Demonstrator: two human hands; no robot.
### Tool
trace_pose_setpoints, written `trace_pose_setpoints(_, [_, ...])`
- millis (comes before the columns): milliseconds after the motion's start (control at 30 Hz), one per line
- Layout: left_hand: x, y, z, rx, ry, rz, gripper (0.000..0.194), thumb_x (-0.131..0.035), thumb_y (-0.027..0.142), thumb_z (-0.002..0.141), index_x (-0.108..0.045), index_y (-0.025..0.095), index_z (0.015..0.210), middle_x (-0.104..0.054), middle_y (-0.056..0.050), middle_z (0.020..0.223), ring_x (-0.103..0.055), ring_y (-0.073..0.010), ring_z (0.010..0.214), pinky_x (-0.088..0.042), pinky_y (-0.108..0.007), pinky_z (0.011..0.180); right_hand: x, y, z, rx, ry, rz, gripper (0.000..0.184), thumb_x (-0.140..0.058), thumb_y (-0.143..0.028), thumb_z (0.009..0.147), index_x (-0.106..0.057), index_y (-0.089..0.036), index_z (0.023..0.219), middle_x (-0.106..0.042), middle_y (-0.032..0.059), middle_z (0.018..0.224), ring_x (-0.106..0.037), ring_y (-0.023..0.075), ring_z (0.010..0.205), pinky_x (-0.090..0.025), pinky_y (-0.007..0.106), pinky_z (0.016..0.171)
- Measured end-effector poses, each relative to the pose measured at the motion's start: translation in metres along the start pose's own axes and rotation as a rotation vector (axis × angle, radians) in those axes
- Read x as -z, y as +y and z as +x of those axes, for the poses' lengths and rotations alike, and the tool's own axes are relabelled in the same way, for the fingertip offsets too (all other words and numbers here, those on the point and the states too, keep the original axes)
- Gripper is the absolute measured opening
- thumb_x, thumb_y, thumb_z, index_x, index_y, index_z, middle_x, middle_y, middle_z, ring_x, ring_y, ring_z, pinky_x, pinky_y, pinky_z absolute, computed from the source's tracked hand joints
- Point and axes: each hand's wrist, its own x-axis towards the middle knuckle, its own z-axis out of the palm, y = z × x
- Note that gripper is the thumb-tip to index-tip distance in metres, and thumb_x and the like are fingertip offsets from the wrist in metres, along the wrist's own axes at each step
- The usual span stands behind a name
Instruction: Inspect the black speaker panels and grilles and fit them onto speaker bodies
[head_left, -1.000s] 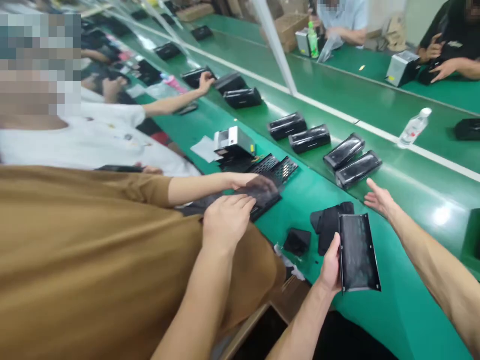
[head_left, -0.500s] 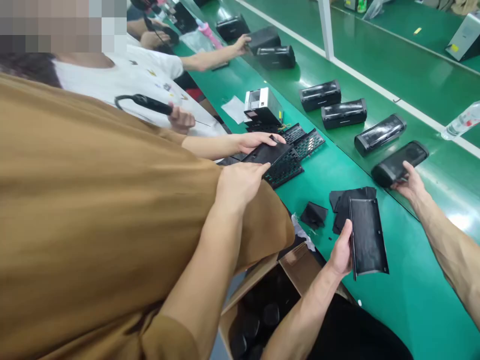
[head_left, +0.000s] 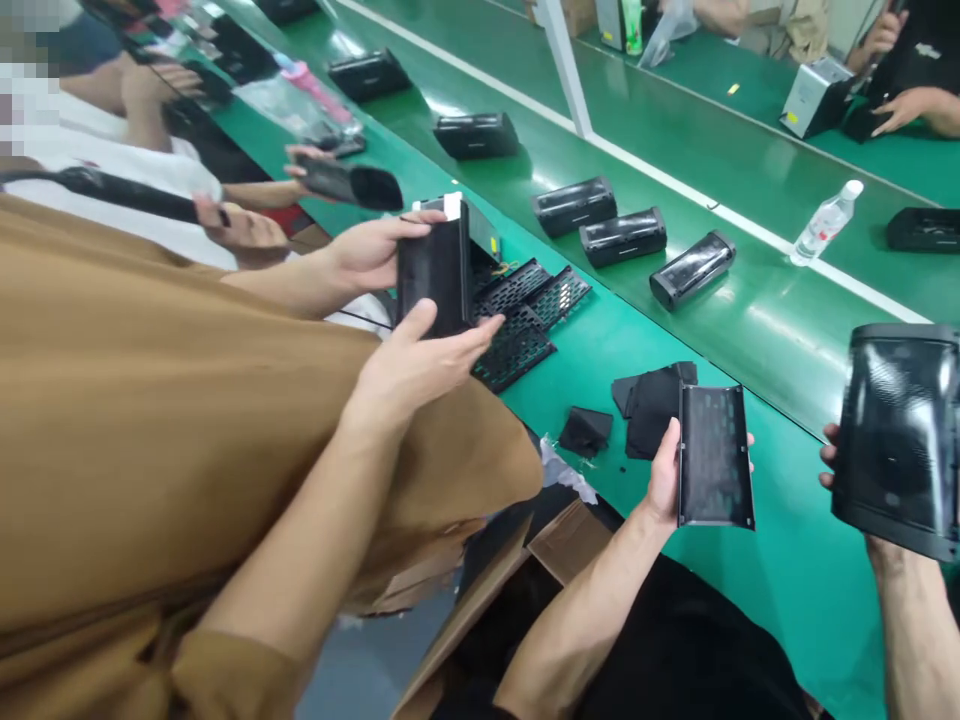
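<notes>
Black panel (head_left: 716,455) sits gripped between thumb and left fingers (head_left: 666,455); right fingers (head_left: 828,455) clasp a glossy casing (head_left: 896,440), now lifted off the counter (head_left: 810,560). A brown-shirted co-worker (head_left: 225,400) crowds the left. Beyond lie dark sheets (head_left: 656,412), then three casings (head_left: 694,270), then a bottle (head_left: 825,225).

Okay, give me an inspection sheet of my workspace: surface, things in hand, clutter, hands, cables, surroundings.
Surface: green table, glossy.
Things in hand: curved black panel; black rounded casing.
Clutter: black sheets, smaller black piece, crumpled film at the edge.
Hands: left hand holds the panel; right hand holds the casing, mostly hidden behind it.
Cables: thin yellowish strand by the mesh panels; cannot tell whether it's a cable.
Surroundings: co-worker in brown alongside; bottle across; open carton below.
</notes>
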Motion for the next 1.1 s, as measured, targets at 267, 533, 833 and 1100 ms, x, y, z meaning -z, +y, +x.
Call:
trace_pose_setpoints(267, [-0.014,-0.014,-0.005,0.083,-0.039,0.033,0.099,-0.033,0.089,0.094,-0.068,0.008,0.139,-0.062,-0.026,0.150,-0.073,-0.0315,0.093,-0.059,-0.045,0.081,0.027,0.036,-0.058,-0.042,0.556,-0.118,0.074,-0.078,-0.072,0.072,-0.075,-0.028,0.132,-0.073,0.0155,0.139,-0.069,0.0458,0.127,-0.060,0.061,0.100])
trace_pose_setpoints(533, [-0.017,-0.021,-0.012,0.109,-0.026,0.099,0.105,-0.024,0.091,0.093,-0.063,0.009,0.145,-0.058,-0.027,0.153,-0.071,-0.0311,0.094,-0.057,-0.043,0.081,0.049,0.096,-0.056,-0.087,0.544,-0.399,0.118,-0.096,-0.059,0.055,-0.051,-0.026,0.159,-0.070,0.0100,0.141,-0.070,0.0362,0.119,-0.061,0.046,0.099])
trace_pose_setpoints(833, [-0.014,-0.026,-0.010,0.130,-0.029,0.127,0.106,-0.037,0.091,0.091,-0.067,0.001,0.139,-0.073,-0.029,0.128,-0.074,-0.0365,0.097,-0.056,-0.049,0.090,0.049,0.114,-0.074,-0.167,0.581,-0.310,0.111,-0.095,-0.060,0.059,-0.055,-0.027,0.157,-0.077,0.0082,0.129,-0.076,0.0302,0.095,-0.065,0.036,0.076])
trace_pose_setpoints(1100, [-0.031,-0.031,-0.009,0.133,0.104,0.186,0.092,-0.010,0.069,0.105,-0.073,0.010,0.138,-0.081,-0.017,0.112,-0.074,-0.0395,0.114,-0.055,-0.049,0.102,0.053,0.100,-0.080,-0.165,0.545,-0.157,0.089,-0.091,-0.057,0.068,-0.064,-0.028,0.148,-0.080,0.0065,0.124,-0.078,0.0303,0.094,-0.065,0.036,0.071])
